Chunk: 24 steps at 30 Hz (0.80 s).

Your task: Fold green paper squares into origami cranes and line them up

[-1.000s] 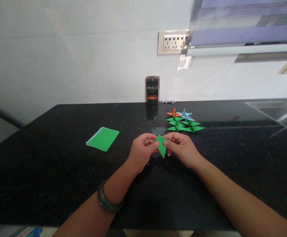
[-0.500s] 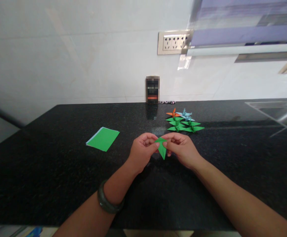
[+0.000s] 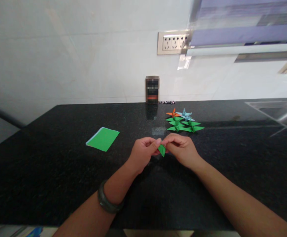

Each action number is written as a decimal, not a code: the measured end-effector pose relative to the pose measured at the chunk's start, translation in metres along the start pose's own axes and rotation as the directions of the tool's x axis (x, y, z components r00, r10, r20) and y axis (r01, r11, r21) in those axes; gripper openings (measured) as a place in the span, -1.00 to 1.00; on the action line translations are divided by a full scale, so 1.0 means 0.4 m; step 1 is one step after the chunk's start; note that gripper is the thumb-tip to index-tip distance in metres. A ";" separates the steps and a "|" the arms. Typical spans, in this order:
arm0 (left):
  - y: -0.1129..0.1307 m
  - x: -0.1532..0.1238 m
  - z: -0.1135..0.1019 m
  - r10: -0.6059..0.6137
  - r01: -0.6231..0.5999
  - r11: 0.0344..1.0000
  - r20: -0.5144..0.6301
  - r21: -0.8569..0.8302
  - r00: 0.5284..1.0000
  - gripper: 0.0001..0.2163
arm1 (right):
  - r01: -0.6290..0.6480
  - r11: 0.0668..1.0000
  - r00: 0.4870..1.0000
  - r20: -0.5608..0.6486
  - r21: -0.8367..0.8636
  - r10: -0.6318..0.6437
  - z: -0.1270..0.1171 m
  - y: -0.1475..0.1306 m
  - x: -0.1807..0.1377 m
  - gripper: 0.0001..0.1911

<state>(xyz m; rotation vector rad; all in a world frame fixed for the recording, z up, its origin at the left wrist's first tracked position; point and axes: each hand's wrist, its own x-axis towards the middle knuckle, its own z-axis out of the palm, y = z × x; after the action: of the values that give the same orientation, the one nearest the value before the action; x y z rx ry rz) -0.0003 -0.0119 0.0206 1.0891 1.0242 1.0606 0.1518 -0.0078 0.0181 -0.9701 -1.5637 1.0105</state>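
Observation:
Between my hands is a small piece of folded green paper [image 3: 162,150], its pointed end hanging down toward me. My left hand [image 3: 143,152] pinches its upper left side with the thumb on top. The fingers of my right hand [image 3: 181,147] are closed on its upper right edge, close to the left thumb. The paper's top part is hidden by my fingers. Just beyond my right hand, several green paper cranes [image 3: 192,127] lie in rows, with an orange paper crane [image 3: 174,113] and light blue paper cranes [image 3: 184,113] behind them.
A stack of square paper [image 3: 103,139], green on top, lies to the left on the black countertop [image 3: 59,171]. Against the wall stands a dark phone-like object [image 3: 152,90] with a beaded strap [image 3: 167,102]. A sink edge [image 3: 271,115] is at the far right.
More of the green paper is now covered by my fingers, and its top corner no longer shows. My left thumb has shifted up and right, nearer my right fingertips.

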 end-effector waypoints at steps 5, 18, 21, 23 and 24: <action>-0.001 0.002 -0.002 0.062 -0.058 0.996 -0.055 0.063 0.997 -0.78 | -0.018 0.999 0.999 0.031 0.028 0.017 0.008 -0.003 -0.002 -0.89; -0.020 0.008 -0.015 0.224 -0.200 0.904 -0.019 0.377 0.974 -0.77 | -0.152 0.988 0.983 0.101 -0.020 0.153 0.008 -0.001 0.002 -0.77; -0.012 0.001 -0.013 0.285 -0.248 0.840 -0.004 0.483 0.958 -0.76 | -0.094 0.987 0.993 0.055 -0.132 0.102 0.011 -0.002 -0.005 -0.82; -0.006 -0.004 -0.012 0.341 -0.291 0.792 0.007 0.537 0.940 -0.75 | -0.051 0.978 0.998 0.022 -0.205 0.057 0.017 -0.004 -0.011 -0.83; -0.005 -0.006 -0.012 0.365 -0.311 0.775 0.012 0.551 0.931 -0.75 | -0.038 0.973 0.999 0.008 -0.229 0.041 0.020 -0.005 -0.013 -0.83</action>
<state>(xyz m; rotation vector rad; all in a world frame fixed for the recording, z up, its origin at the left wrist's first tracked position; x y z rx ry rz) -0.0051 -0.0136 0.0183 1.7582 1.2829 1.1420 0.1448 -0.0145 0.0173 -1.1579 -1.7039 0.8772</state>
